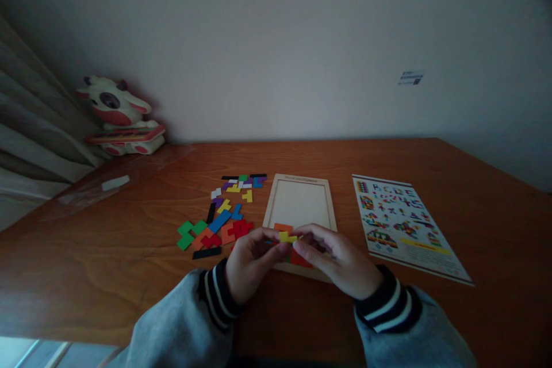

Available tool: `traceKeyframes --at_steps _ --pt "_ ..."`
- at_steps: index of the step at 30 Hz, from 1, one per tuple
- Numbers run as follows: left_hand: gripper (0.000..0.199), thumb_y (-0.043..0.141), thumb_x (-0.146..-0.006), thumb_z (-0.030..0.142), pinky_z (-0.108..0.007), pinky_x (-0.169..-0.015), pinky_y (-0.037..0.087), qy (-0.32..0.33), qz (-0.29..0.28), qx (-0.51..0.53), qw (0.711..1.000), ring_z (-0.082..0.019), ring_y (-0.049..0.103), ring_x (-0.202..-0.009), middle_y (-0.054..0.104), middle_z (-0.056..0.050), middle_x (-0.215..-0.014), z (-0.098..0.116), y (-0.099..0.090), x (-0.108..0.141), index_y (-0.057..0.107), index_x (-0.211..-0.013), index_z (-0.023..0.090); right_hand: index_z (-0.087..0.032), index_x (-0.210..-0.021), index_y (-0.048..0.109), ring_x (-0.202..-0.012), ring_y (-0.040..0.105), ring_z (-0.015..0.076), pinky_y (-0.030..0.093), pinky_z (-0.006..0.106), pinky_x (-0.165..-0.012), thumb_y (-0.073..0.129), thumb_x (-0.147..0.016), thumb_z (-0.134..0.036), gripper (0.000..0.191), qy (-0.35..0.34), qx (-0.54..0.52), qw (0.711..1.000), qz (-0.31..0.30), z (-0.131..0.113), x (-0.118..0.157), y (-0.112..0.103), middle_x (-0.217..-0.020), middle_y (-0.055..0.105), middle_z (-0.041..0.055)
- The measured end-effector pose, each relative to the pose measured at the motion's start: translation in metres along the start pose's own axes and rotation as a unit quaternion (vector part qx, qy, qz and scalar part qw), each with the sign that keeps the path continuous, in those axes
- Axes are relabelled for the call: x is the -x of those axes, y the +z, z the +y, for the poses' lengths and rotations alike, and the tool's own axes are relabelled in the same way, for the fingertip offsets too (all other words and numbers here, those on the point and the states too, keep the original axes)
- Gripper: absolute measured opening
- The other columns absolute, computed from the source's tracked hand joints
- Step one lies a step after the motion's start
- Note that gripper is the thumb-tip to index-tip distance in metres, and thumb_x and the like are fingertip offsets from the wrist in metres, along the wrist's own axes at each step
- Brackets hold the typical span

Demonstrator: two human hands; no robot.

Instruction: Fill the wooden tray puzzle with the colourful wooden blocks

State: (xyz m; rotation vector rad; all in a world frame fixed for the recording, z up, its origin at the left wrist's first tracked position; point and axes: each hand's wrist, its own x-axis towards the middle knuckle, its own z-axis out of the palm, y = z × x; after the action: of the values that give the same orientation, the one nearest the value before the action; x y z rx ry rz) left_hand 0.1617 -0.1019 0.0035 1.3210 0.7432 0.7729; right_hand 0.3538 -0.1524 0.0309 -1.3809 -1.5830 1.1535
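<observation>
A small yellow puzzle piece [287, 237] is pinched between the fingertips of both my hands, over the lower part of a wooden puzzle tray [332, 207]. My left hand [256, 259] grips its left side and my right hand [338, 256] its right side. Behind the fingers, an orange piece [283, 227] shows in the tray. Red pieces [301, 259] and a bit of green lie in the tray's near end, partly hidden by my hands. The upper part of the tray shows its pale bare base.
Left of the tray lie loose coloured pieces [219, 221], several of them touching. A printed pattern sheet [405, 230] lies to the right. At the back left stands a toy cow with a keyboard [125, 118], near a curtain [38, 121]. A wall rises behind the table [146, 230].
</observation>
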Motion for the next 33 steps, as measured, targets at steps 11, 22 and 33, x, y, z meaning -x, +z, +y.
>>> traceKeyframes --at_steps 11,22,33 --pt "0.035 0.064 -0.088 0.044 -0.025 -0.066 0.054 0.047 0.011 -0.116 0.992 -0.015 0.065 -0.075 0.071 -0.008 -0.092 0.0 0.005 0.007 0.065 -0.105 0.014 -0.019 -0.089 0.061 -0.08 0.066 0.017 0.053 0.031 -0.077 0.056 -0.089 -0.052 0.033 -0.016 -0.05 0.992 0.119 0.016 0.002 -0.022 -0.083 0.068 0.004" --pt "0.035 0.051 -0.096 0.037 -0.048 -0.108 0.043 0.362 -0.098 -0.536 0.756 -0.026 0.048 -0.131 0.061 -0.01 -0.132 -0.016 0.018 0.005 0.059 -0.125 0.019 -0.021 -0.116 0.064 -0.096 0.068 0.023 0.056 0.037 -0.086 0.059 -0.085 -0.056 0.046 -0.009 -0.007 0.982 0.191 0.022 0.008 -0.035 -0.11 0.07 0.0106" --pt "0.041 0.051 -0.094 0.043 -0.052 -0.107 0.041 0.317 -0.163 -0.581 0.732 -0.029 0.051 -0.127 0.056 -0.008 -0.138 -0.018 0.019 0.009 0.056 -0.126 0.018 -0.02 -0.111 0.067 -0.096 0.069 0.0254 0.056 0.042 -0.089 0.066 -0.078 -0.056 0.049 0.025 -0.029 0.971 0.236 0.028 0.012 -0.047 -0.106 0.072 0.0108"
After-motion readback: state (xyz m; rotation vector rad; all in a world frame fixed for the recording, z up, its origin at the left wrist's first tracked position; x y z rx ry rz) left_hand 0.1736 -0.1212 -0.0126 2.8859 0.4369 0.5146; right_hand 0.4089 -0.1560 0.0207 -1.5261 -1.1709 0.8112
